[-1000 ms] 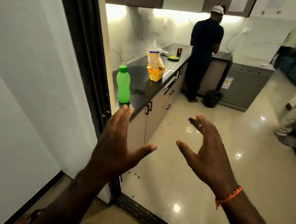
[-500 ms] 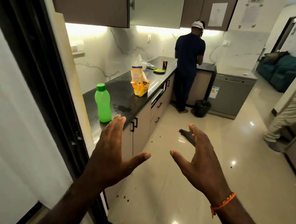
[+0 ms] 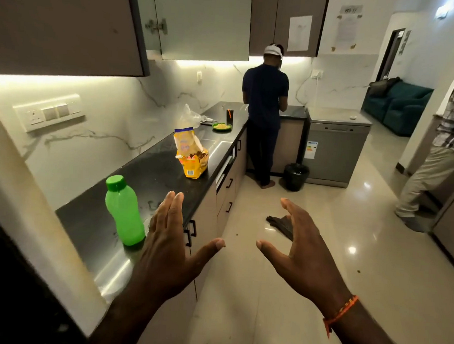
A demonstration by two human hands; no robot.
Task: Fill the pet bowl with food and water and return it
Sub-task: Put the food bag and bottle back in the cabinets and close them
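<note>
A green bottle (image 3: pixel 124 211) with a green cap stands upright near the front end of the black counter (image 3: pixel 154 173). Further along the counter stands an opened yellow food bag (image 3: pixel 191 156). Far back lies a small green bowl (image 3: pixel 222 126) holding something yellowish. My left hand (image 3: pixel 172 245) is held out with fingers straight, just right of the bottle and apart from it, holding nothing. My right hand (image 3: pixel 303 252) is spread over the floor, fingers relaxed, empty.
A person in dark clothes (image 3: pixel 264 113) stands at the counter's far end beside a black bin (image 3: pixel 296 176) and a grey dishwasher (image 3: pixel 336 148). Another person (image 3: pixel 443 146) stands at the right. A dark cloth (image 3: pixel 281 223) lies on the glossy floor. Cabinets hang overhead.
The view has advanced through the doorway into the kitchen and tilted up; the counter, bottle and bag are nearer. Both hands stay outstretched and empty.
</note>
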